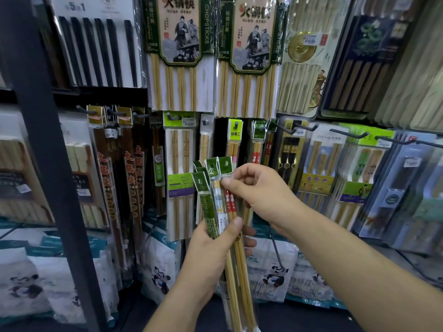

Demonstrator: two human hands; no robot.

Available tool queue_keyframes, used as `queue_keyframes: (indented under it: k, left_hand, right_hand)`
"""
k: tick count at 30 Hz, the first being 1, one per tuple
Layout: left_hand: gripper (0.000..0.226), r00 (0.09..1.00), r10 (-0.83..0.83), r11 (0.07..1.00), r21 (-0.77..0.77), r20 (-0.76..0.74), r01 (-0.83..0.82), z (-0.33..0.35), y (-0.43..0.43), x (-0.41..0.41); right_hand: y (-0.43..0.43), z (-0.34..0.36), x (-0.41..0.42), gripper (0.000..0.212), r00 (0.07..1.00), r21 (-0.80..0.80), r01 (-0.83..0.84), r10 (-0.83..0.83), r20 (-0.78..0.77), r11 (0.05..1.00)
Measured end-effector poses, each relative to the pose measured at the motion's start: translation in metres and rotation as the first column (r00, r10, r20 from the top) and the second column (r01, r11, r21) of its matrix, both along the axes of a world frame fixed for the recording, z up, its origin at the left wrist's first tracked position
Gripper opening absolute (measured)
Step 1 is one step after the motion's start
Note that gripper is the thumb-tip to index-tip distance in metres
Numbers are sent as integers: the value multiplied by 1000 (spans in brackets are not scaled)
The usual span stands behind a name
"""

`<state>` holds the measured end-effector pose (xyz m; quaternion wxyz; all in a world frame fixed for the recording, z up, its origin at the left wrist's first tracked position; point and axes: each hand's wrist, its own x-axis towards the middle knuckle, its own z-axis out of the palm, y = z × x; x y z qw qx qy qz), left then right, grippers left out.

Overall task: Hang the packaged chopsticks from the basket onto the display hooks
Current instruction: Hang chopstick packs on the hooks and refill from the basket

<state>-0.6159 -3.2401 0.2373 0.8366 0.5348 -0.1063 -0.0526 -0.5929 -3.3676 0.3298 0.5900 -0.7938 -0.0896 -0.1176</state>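
Note:
My left hand [215, 245] grips a fanned bundle of several packaged chopsticks [213, 188] with green header cards, held upright in front of the display wall. My right hand [259, 188] pinches the rightmost pack of the bundle near its top, thumb on the clear wrap over red-banded chopsticks. Display hooks [261, 127] stick out of the wall just above the bundle, one with matching green-header packs hanging on it. An empty grey peg [205, 122] shows left of it. The basket is out of sight.
Large chopstick packs [182, 51] hang in the upper row. Dark red packs [124, 173] hang at the left behind a black shelf upright [48, 140]. Long hooks [350, 134] jut out at the right. Panda-printed bags [273, 276] stand along the bottom.

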Motion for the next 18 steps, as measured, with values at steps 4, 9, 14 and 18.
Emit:
queue_keyframes:
  k: [4, 9, 14, 18]
  left_hand:
    - [34, 999, 39, 999, 27, -14, -39, 1, 0, -1]
    - [20, 994, 99, 995, 12, -35, -99, -1, 2, 5]
    - [18, 991, 125, 992, -14, -37, -126, -4, 2, 7]
    - [20, 992, 120, 992, -21, -37, -121, -6, 2, 7]
  right_hand:
    - [-7, 8, -1, 9, 991, -6, 102, -101, 84, 995]
    - [-18, 31, 2, 28, 949, 147, 245, -268, 168, 958]
    - [-19, 44, 14, 31, 923, 165, 321, -347, 164, 933]
    - [-19, 41, 24, 36, 917, 171, 343, -369, 153, 924]
